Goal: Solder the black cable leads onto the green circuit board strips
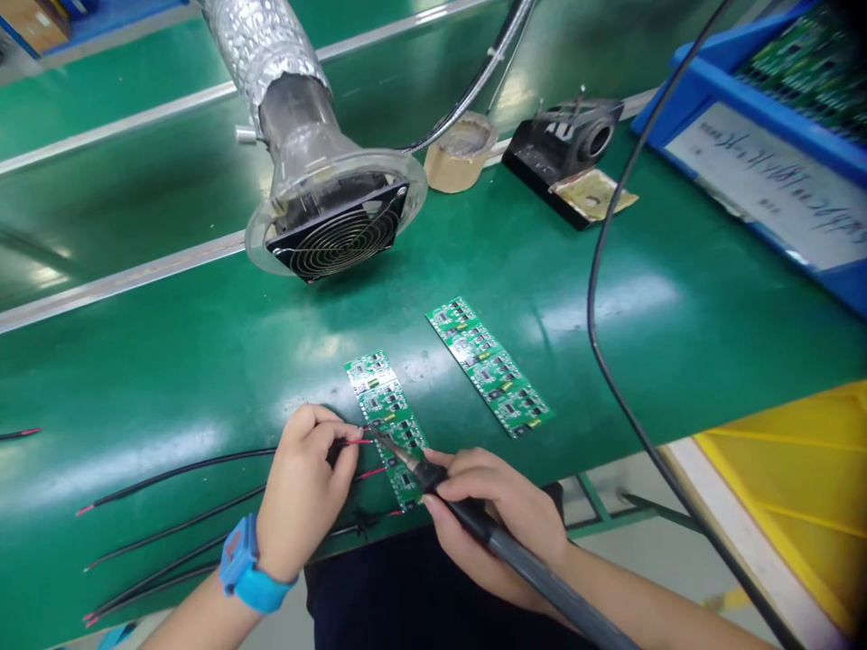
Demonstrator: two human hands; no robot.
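Observation:
My left hand (308,483) pinches the red end of a black-sheathed cable (182,471) at the left edge of a green circuit board panel (383,397). In my right hand (498,519) is a soldering iron (467,516), its tip down on the panel beside that red wire end. More red wire ends (374,472) meet the panel's edge lower down, their black cables running left under my left hand. A second circuit board panel (489,366) lies flat to the right, untouched by either hand. The exact contact at the iron's tip is too small to make out.
A fume extractor hood (339,208) hangs over the green bench (169,361). Behind stand a tape roll (461,149) and a soldering iron stand (565,149). A blue bin (751,171) holds boards at right. The iron's cord (592,298) arcs past a yellow crate (799,478).

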